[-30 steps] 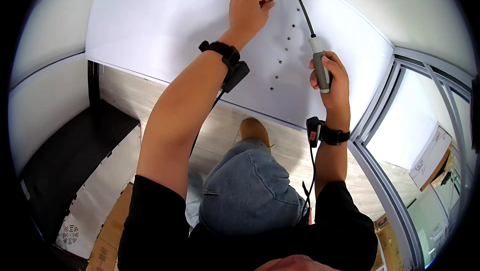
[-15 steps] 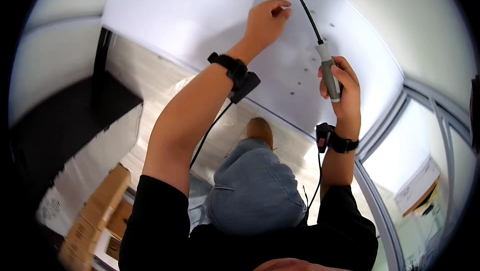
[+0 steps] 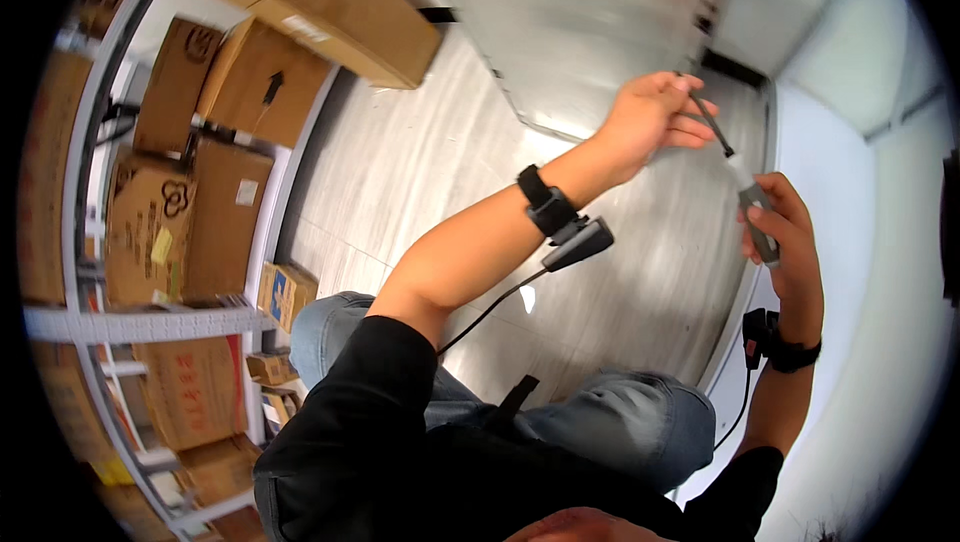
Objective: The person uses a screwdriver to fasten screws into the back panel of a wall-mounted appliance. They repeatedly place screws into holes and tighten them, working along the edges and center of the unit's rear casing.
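My right hand (image 3: 782, 232) grips the grey handle of a screwdriver (image 3: 757, 222), whose thin dark shaft (image 3: 716, 130) points up and to the left. My left hand (image 3: 650, 117) is raised just left of it, and its fingertips pinch the far end of the shaft. Motion blur hides whether anything small sits between those fingers. Each wrist carries a black band; a small black device (image 3: 578, 242) with a cable hangs from the left one. My jeans-clad knees (image 3: 610, 422) are bent below the hands.
A white panel (image 3: 590, 32) lies on the pale wood-look floor (image 3: 420, 162) beyond my hands. Cardboard boxes (image 3: 210, 182) fill metal shelving on the left, and a long box (image 3: 330, 12) lies at the top. A white wall (image 3: 870, 142) bounds the right.
The view has swung away from the white panel toward the shelves. My left hand left the panel's holes and came to the screwdriver's tip. The right hand kept its hold on the handle.
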`<state>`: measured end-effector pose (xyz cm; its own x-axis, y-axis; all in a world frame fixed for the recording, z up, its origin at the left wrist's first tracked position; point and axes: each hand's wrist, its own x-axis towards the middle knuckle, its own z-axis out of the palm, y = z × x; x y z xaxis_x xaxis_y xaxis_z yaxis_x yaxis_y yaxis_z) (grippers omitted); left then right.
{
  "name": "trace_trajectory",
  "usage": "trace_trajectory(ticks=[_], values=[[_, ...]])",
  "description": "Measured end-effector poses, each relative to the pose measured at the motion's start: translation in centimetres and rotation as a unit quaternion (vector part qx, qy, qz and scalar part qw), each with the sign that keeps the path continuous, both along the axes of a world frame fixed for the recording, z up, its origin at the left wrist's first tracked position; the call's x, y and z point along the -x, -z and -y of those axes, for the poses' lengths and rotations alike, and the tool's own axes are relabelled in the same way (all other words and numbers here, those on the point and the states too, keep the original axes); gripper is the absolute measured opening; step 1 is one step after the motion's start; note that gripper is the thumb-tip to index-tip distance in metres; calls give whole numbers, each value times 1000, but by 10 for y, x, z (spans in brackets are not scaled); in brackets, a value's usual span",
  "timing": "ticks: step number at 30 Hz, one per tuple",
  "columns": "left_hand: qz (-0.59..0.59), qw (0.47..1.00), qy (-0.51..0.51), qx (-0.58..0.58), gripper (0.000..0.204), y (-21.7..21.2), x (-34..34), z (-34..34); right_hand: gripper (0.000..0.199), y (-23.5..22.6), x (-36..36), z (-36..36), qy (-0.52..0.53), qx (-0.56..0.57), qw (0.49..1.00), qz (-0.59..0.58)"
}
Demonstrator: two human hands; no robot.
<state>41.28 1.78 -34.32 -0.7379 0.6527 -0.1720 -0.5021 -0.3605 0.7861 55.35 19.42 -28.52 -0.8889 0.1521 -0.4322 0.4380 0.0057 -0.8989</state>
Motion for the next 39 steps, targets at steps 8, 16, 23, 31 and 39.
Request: trace_trajectory(ticks=[8, 16, 23, 31, 39], values=[[-44, 986, -154, 38, 28, -72, 65, 150, 29, -74, 93, 159, -172, 48, 984, -14], [-29, 998, -53, -17, 30, -81, 99, 189, 29, -52, 89, 272, 3, 125, 987, -97], [-58, 991, -21, -116, 35, -103, 95, 185, 33, -73, 83, 307, 131, 123, 972, -150], [-71, 983, -26, -167, 37, -126, 89, 175, 32, -98, 76, 311, 130, 151, 962, -188], [-51, 989, 7, -141, 29, -134, 94, 173, 27, -99, 78, 306, 133, 208, 946, -210]])
